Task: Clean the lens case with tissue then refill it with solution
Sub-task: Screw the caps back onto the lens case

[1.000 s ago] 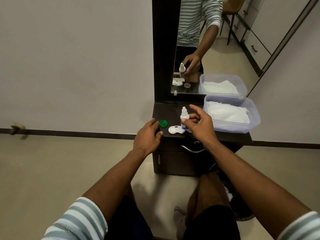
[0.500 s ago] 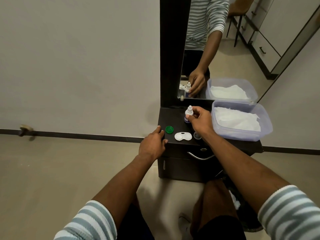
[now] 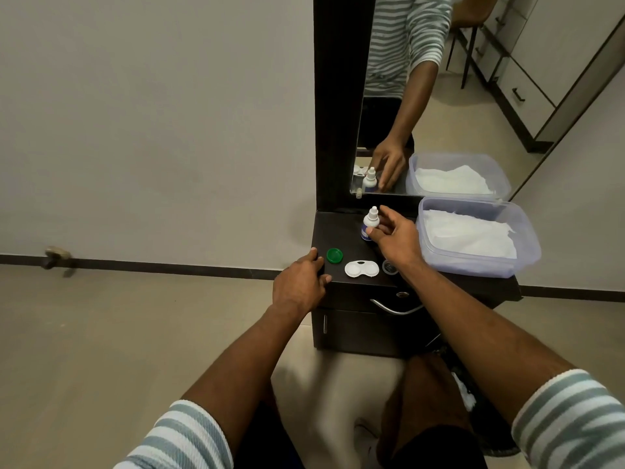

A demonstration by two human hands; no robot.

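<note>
Two hands work: the right grip (image 3: pixel 394 236), fingers loosely spread, touches the bottle (image 3: pixel 369 226), label unreadable; the left grip (image 3: pixel 299 287) rests relaxed on the desk (image 3: pixel 338 231) edge.

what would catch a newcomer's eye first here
First, the right hand reaching to the small white solution bottle standing at the back of the dark cabinet top. Next, the white lens case lies open near the front edge, with a green cap to its left. A clear tub of white tissue sits on the right.
</note>
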